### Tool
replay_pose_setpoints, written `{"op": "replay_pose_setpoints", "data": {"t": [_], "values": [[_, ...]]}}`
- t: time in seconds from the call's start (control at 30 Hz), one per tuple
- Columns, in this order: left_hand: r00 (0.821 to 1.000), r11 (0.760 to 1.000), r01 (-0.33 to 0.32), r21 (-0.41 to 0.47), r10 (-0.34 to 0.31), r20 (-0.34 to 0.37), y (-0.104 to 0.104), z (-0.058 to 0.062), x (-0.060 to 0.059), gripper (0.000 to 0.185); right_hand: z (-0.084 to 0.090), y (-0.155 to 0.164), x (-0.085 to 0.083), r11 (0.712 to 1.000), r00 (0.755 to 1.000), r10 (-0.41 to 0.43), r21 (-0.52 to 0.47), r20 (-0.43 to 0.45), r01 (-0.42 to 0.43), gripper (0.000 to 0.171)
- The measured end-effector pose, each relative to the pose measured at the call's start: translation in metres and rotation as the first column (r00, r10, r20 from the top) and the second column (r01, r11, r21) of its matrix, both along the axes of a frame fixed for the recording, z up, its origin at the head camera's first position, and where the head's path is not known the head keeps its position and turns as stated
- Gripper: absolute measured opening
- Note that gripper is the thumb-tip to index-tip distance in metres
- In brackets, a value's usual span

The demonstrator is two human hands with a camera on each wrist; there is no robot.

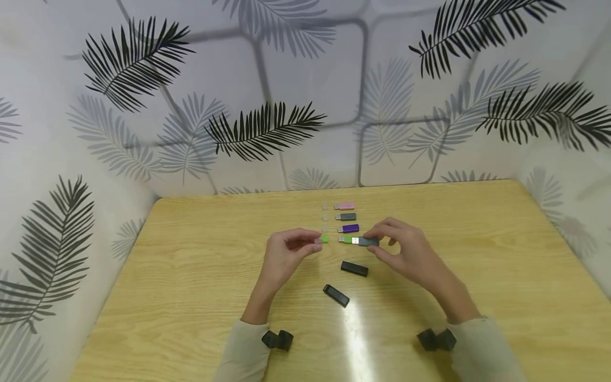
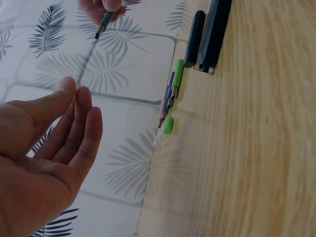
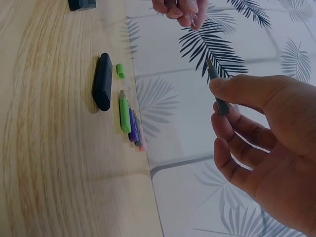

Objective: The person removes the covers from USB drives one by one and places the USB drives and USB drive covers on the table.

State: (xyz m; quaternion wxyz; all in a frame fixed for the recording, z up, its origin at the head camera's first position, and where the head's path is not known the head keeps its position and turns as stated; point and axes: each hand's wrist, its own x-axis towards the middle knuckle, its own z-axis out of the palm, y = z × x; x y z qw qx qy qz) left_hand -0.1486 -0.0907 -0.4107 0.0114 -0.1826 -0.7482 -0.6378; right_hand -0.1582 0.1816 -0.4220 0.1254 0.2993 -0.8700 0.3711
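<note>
My right hand (image 1: 378, 243) pinches a grey USB stick (image 1: 366, 242) by its body, bare metal plug pointing left, a little above the table. The right wrist view shows thumb and fingers (image 3: 237, 91) round that stick (image 3: 217, 94). My left hand (image 1: 312, 245) hovers a short way to its left, fingertips drawn together, seemingly on a small clear cap. On the table between the hands lie a green cap (image 1: 325, 239) and a green stick (image 1: 343, 239). The left wrist view shows the left palm (image 2: 44, 163) and the held stick (image 2: 104, 23) beyond it.
Behind the hands lie purple (image 1: 349, 228), grey (image 1: 346, 216) and pink (image 1: 345, 206) sticks in a column, with clear caps (image 1: 325, 217) to their left. Two black sticks (image 1: 354, 268) (image 1: 336, 295) lie nearer me on the wooden table (image 1: 191, 297). Leaf-patterned walls close three sides.
</note>
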Motion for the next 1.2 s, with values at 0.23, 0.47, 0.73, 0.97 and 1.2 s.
{"op": "replay_pose_setpoints", "data": {"t": [0.23,0.47,0.73,0.97,1.2], "values": [[0.999,0.999,-0.026,-0.034,0.025,-0.021,0.001,-0.002,0.0,0.017,-0.003,-0.002,-0.003,1.0,1.0,0.007,-0.005,0.007,-0.007,0.023],[1.0,0.998,-0.013,-0.056,0.014,0.009,0.001,-0.002,0.0,0.019,-0.007,-0.004,-0.006,1.0,1.0,0.01,0.004,0.009,-0.01,0.021],[1.0,0.996,-0.005,-0.088,0.008,0.03,0.003,-0.005,-0.002,0.018,-0.012,-0.006,-0.009,1.0,1.0,-0.002,0.001,0.031,0.002,0.019],[0.998,0.994,-0.029,-0.108,0.035,0.05,0.004,-0.012,-0.004,0.019,-0.02,-0.007,-0.015,1.0,0.999,-0.022,-0.005,0.048,0.023,0.017],[0.996,0.987,-0.061,-0.148,0.07,0.054,0.004,-0.038,-0.015,0.018,-0.025,-0.009,-0.02,0.999,0.996,-0.024,-0.02,0.083,0.026,0.017]]}}
